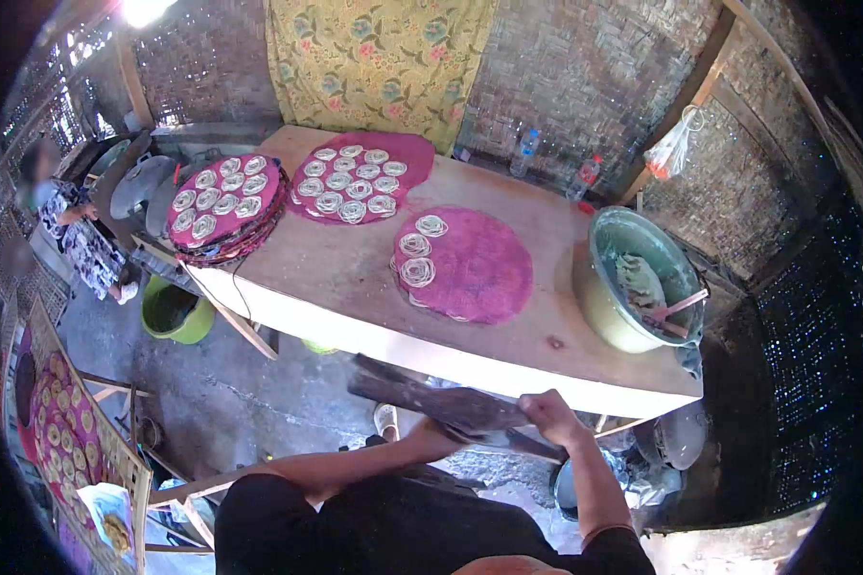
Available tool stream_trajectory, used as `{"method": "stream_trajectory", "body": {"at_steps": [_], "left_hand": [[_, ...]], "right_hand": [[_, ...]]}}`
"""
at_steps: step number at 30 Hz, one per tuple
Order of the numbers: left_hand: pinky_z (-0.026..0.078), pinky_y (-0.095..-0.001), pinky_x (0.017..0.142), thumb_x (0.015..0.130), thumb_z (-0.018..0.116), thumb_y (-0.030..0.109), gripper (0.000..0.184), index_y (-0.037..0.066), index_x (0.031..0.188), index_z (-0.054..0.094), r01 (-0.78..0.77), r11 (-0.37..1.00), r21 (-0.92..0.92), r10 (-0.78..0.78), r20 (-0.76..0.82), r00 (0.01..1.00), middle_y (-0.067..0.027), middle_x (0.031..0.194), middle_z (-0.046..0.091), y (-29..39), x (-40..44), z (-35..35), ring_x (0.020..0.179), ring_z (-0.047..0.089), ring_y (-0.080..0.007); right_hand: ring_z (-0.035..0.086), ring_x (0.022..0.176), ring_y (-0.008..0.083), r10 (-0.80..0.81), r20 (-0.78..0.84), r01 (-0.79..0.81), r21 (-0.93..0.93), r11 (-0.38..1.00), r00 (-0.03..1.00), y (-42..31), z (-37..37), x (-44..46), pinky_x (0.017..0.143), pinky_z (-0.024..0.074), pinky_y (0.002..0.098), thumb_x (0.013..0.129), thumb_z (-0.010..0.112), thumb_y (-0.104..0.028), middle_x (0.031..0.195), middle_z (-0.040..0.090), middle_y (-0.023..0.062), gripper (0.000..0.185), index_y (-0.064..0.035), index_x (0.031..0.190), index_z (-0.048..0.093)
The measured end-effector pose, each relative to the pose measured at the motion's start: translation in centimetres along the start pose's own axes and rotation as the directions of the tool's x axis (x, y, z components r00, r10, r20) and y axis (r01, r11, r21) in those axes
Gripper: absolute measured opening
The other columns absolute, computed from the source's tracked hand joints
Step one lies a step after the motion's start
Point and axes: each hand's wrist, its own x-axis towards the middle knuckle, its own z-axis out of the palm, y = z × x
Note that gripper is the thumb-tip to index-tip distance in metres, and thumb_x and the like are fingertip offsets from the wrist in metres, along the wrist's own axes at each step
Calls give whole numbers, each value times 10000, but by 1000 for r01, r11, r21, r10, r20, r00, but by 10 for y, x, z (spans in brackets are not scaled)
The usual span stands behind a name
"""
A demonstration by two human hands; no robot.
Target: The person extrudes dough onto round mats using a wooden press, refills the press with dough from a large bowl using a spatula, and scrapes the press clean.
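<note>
A long dark wooden piece (431, 395) lies across in front of my body, below the table's front edge. My right hand (550, 418) is closed round its right end. My left hand (433, 439) is at its underside near the middle, its fingers mostly hidden behind the wood. Beyond it on the table (345, 278) lies a round pink mat (484, 268) with several pale noodle coils along its left side. A second pink mat (412, 153), covered with coils, lies behind it to the left. At the table's left end is a stack of round mats (225, 206), the top one bearing coils.
A green tub (609, 297) with pale dough and a pink-handled tool stands at the table's right end. Two bottles (524, 153) are by the wall. A person (81, 235) sits far left. A green bucket (177, 311) and a rack of coils (67, 431) are at left.
</note>
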Motion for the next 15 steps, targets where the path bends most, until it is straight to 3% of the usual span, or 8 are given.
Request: {"method": "stream_trajectory", "body": {"at_steps": [2,5,6,8,10,11,13,15], "left_hand": [[507,-291,584,836,663,297,284,45,961,620,321,947,-26,-269,480,835,-38,676,598,43,10,-1,620,605,-146],[422,-220,408,817,683,279,253,50,902,618,496,739,-455,-100,655,749,7,559,511,70,6,20,439,509,-77],[363,-222,411,832,669,266,223,57,874,603,493,748,-444,-57,697,715,16,557,473,88,17,11,447,451,-72],[292,-217,410,844,654,220,186,47,869,592,562,781,-273,-164,778,606,41,538,374,107,44,1,434,369,-54],[401,-253,460,847,629,153,159,54,971,616,511,859,39,-312,831,460,-14,603,511,139,73,-1,512,505,-114],[411,-272,480,845,622,171,157,54,949,618,407,912,49,-250,853,458,-34,627,528,145,82,3,539,522,-138],[429,-310,519,842,606,207,166,55,907,624,49,998,42,-60,882,468,-74,675,562,150,101,4,593,557,-186],[448,-348,558,838,591,242,193,55,864,629,-351,936,14,157,877,454,-114,723,596,151,121,-2,647,591,-234]], "right_hand": [[483,542,195,-174,-22,175,115,978,985,8,-2,-14,554,421,315,835,601,-84,581,502,73,54,-34,818,602],[452,636,113,-519,-351,282,-543,791,780,-14,0,-32,543,384,267,878,495,-13,745,524,68,95,15,824,568],[493,680,149,2,-315,71,221,973,949,-18,-12,-35,602,410,292,964,412,-213,767,532,72,304,36,891,572],[524,871,235,-473,-407,395,-263,880,781,-91,-32,-37,803,418,363,916,386,-565,932,517,132,658,52,1126,477],[490,1016,260,-556,-235,487,-294,822,797,-156,-35,-47,852,416,379,859,429,-644,1122,450,179,781,-4,1297,340],[542,922,248,-701,-152,609,-391,690,697,-179,-32,-44,857,421,411,871,588,-436,1051,510,153,622,-55,1303,353],[555,641,192,-382,-43,372,-155,915,923,-241,-41,-57,694,475,331,814,628,-36,832,559,83,504,-73,1254,384],[534,560,167,-767,-40,603,-591,535,641,-233,-53,-54,610,478,289,802,597,47,746,548,56,481,-64,1228,402]]}}
